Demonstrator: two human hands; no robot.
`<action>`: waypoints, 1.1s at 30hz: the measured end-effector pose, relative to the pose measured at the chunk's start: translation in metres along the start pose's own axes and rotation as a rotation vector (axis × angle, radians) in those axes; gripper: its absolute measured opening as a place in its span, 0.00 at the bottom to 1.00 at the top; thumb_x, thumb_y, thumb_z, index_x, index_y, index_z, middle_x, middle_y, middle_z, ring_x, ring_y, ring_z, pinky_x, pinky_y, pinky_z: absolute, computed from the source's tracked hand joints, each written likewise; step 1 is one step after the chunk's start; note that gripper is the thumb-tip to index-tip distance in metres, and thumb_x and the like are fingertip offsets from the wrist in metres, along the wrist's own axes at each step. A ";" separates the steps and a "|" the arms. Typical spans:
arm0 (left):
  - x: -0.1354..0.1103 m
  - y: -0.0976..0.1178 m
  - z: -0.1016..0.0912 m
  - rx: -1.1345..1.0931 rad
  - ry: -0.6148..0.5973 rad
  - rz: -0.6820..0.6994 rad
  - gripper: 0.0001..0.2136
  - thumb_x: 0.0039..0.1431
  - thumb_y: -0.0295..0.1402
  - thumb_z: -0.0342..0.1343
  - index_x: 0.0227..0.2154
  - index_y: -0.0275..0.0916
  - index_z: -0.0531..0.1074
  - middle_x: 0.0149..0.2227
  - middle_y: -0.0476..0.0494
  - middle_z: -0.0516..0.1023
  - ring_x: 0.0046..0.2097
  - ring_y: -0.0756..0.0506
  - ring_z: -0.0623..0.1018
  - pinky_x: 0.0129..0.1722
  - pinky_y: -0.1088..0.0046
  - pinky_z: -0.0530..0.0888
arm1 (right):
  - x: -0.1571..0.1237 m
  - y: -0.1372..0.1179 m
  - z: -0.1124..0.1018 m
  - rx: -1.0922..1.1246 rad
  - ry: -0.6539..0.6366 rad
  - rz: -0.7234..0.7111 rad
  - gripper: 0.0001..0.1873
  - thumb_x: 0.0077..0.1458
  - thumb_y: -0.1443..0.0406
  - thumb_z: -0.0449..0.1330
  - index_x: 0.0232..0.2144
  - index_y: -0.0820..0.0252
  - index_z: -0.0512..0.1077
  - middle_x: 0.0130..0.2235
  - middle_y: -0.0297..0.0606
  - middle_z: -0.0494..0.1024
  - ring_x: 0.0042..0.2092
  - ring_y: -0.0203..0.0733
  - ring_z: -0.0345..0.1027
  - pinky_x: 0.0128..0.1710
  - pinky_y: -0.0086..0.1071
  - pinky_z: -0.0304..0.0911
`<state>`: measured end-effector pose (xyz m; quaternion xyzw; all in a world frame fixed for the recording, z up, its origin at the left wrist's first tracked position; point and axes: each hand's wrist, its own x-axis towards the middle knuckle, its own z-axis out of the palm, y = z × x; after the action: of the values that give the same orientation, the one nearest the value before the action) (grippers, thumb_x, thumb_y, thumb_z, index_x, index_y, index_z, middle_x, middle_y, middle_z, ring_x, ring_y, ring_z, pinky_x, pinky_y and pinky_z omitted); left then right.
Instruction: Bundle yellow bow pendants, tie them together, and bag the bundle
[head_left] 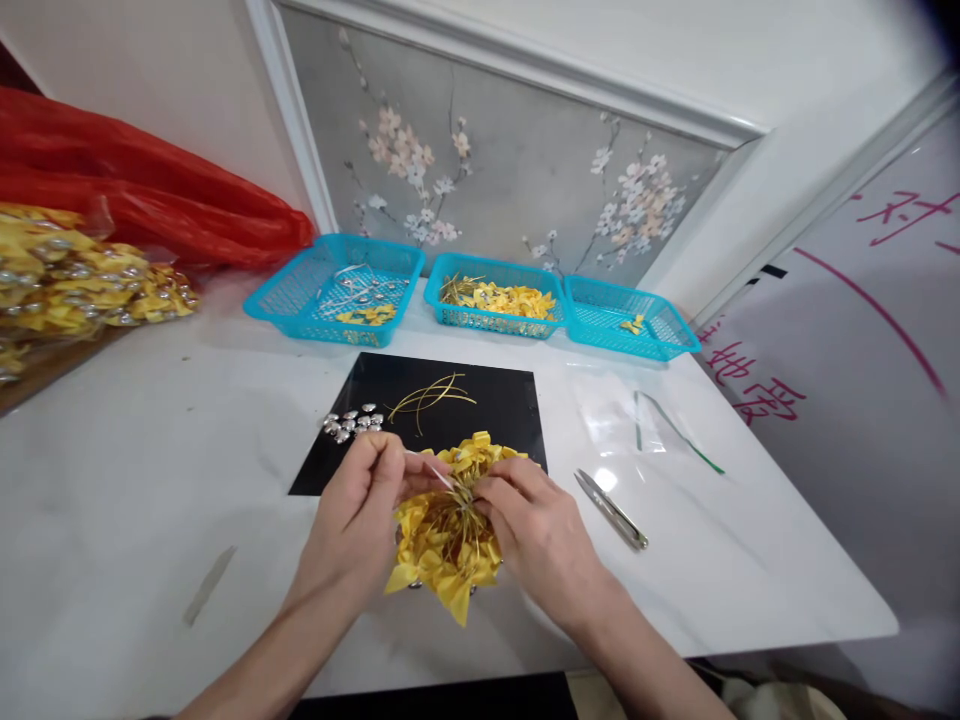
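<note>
Since R hand (536, 512) pt. hides stems (460, 525), grip unclr | red plastic (135, 180) cropped

A round bunch of yellow ribbon bows (454, 575) sits stem side up over the counter (675, 600), its loops and pointed tails spread outward, with silver bits peeking out underneath. Thin golden stems (463, 522) converge at its middle, where the right hand (536, 510) grips them. A narrow white strip (441, 476), pinched in the left hand (367, 490), slants down to that gathering point.
</note>
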<state>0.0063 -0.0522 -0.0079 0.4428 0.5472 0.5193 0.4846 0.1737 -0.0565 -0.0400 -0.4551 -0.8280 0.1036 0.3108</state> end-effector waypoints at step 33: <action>-0.004 -0.001 -0.002 0.281 -0.288 0.151 0.11 0.63 0.39 0.45 0.26 0.42 0.61 0.21 0.55 0.64 0.25 0.51 0.66 0.25 0.74 0.63 | 0.017 0.005 -0.009 0.817 0.046 0.323 0.07 0.60 0.65 0.50 0.29 0.58 0.59 0.26 0.30 0.64 0.25 0.32 0.56 0.25 0.27 0.53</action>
<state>0.0052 -0.0567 -0.0090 0.6155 0.5046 0.4041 0.4508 0.1758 -0.0407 -0.0279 -0.4207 -0.6301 0.4596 0.4634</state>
